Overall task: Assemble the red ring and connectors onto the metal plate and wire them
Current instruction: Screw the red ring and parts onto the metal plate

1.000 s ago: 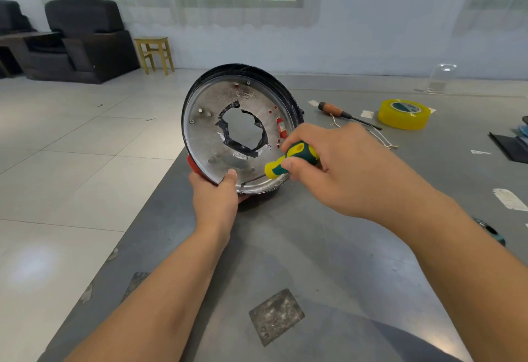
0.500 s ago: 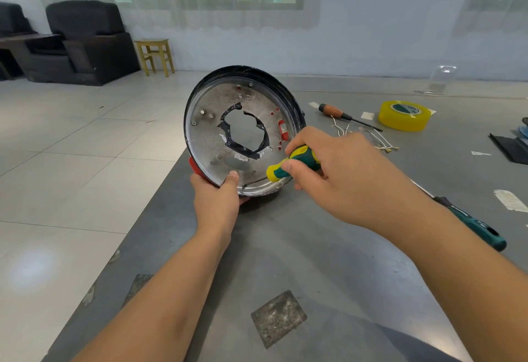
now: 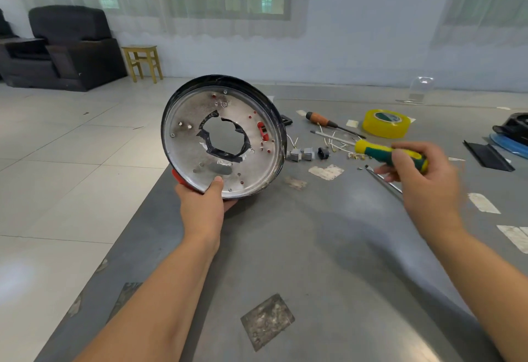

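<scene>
Metal plate [image 3: 197, 144]: tilted upright over the surface's [image 3: 314, 247] left edge, red ring [image 3: 178, 177] behind its lower rim.
Left hand [image 3: 201, 204]: fingers pinch the plate's bottom rim, thumb in front.
Right hand [image 3: 423, 178]: fingers curled round a green-yellow screwdriver [image 3: 385, 154], well apart from the plate.
Connectors [image 3: 303, 155]: on the surface, just right of the plate.

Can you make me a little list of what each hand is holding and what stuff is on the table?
left hand: grips the lower rim of the metal plate, holding it tilted up on edge
right hand: holds the yellow-green screwdriver over the table, away from the plate
table: grey, carries a yellow tape roll, an orange-handled screwdriver, grey connectors, white wires
</scene>
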### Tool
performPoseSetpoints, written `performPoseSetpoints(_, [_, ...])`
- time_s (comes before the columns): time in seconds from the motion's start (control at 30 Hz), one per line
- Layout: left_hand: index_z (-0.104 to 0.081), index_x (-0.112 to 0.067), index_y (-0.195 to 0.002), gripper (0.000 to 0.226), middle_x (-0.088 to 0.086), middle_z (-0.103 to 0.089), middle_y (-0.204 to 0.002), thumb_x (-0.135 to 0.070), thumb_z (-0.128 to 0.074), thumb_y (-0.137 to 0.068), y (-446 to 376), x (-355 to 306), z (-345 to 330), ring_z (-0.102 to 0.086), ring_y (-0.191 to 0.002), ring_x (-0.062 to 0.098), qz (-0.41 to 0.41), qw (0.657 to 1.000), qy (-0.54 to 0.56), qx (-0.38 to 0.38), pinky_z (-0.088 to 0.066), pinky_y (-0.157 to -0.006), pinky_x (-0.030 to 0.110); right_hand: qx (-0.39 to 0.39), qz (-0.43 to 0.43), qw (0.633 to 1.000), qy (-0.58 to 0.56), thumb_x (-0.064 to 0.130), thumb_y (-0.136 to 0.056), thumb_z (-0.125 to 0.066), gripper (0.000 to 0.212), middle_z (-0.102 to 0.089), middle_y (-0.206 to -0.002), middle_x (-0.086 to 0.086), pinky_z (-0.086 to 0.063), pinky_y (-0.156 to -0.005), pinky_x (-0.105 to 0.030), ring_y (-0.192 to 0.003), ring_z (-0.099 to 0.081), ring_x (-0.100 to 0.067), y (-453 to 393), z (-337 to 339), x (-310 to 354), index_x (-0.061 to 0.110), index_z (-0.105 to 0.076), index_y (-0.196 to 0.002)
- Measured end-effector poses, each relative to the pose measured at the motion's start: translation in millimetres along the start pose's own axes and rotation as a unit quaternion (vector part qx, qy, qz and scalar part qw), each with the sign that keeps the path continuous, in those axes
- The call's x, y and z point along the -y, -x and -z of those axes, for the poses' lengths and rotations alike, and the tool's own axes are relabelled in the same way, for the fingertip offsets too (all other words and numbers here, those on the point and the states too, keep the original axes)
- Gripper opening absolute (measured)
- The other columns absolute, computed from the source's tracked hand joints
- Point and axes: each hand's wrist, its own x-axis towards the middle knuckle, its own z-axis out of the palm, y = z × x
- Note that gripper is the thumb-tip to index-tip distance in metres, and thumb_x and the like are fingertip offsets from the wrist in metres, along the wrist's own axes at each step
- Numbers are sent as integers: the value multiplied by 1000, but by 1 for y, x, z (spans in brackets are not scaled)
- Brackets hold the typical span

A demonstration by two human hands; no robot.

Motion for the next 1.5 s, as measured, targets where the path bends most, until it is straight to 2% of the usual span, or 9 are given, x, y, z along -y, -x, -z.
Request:
performPoseSetpoints(0.2, [-41,-18,-146,56,0,-63,-133,-3,-67,-98,-2,0,4,-70,-115,18,4,999,33,9,-66,-77,41,81,-101,987,89,10,-93,-71,21,-78,-98,1,-63,-79,-38,-88,-77,-21,2,0,-62,30,-69,-99])
performPoseSetpoints(0.4, [-44,-17,-142,50,3,-65,-134,-8,-67,-99,-4,2,5,-71,-115,21,6,999,45,20,-66,-80,45,171,-9,939,299,25,-84,-80,24,-70,-95,21,-44,-69,-17,-86,-61,3,10,-10,-67,39,-61,-90])
performPoseSetpoints(0.73, [-56,-23,-129,31,1,-72,-125,-12,-65,-102,3,-3,6,-74,-110,22,10,997,56,55,-65,-71,40,251,110,831,484,41,-98,-63,30,-61,-123,6,-49,-96,-35,-117,-56,-20,12,-15,-52,26,-60,-125])
performPoseSetpoints(0.83, [-60,-28,-122,26,-3,-74,-121,-13,-66,-102,5,-3,6,-75,-106,16,7,997,53,61,-65,-70,40,196,107,884,411,49,-99,-58,35,-63,-122,8,-47,-96,-29,-112,-57,-9,10,-28,-41,25,-63,-123])
performPoseSetpoints(0.97, [-62,-28,-127,24,-3,-75,-122,-21,-64,-104,6,-5,5,-74,-109,16,2,997,44,63,-65,-72,44,204,-64,965,149,61,-95,-55,41,-71,-113,17,-56,-90,-22,-97,-69,3,2,-60,-24,32,-63,-123])
performPoseSetpoints(1.07, [-65,-27,-123,22,-3,-76,-120,-37,-64,-104,8,-5,4,-74,-110,17,-1,997,41,58,-64,-70,39,241,-191,951,-25,64,-87,-60,59,-71,-122,1,-60,-93,-43,-93,-76,-20,-7,-80,-20,22,-65,-128])
performPoseSetpoints(1.27, [-74,-29,-112,61,-1,-80,-109,-78,-57,-81,12,-11,1,-77,-102,22,-16,999,13,49,-62,-75,39,219,-283,923,-142,35,-81,-62,33,-70,-85,-12,-58,-65,-35,-71,-66,-23,-1,-98,-21,10,-64,-102])
performPoseSetpoints(1.37, [-72,-22,-124,79,7,-77,-120,-82,-59,-75,13,-14,-1,-73,-114,26,-10,998,48,48,-58,-99,47,204,-316,912,-163,15,-90,-55,21,-70,-93,-17,-62,-79,-47,-83,-67,-30,8,-103,-23,3,-61,-107])
performPoseSetpoints(1.5, [-57,-23,-143,80,2,-72,-132,-75,-67,-83,20,-17,1,-68,-123,21,11,994,101,50,-53,-103,37,184,-367,881,-235,-4,-95,-47,24,-76,-97,-16,-62,-68,-35,-80,-74,-23,26,-114,-18,-1,-59,-115])
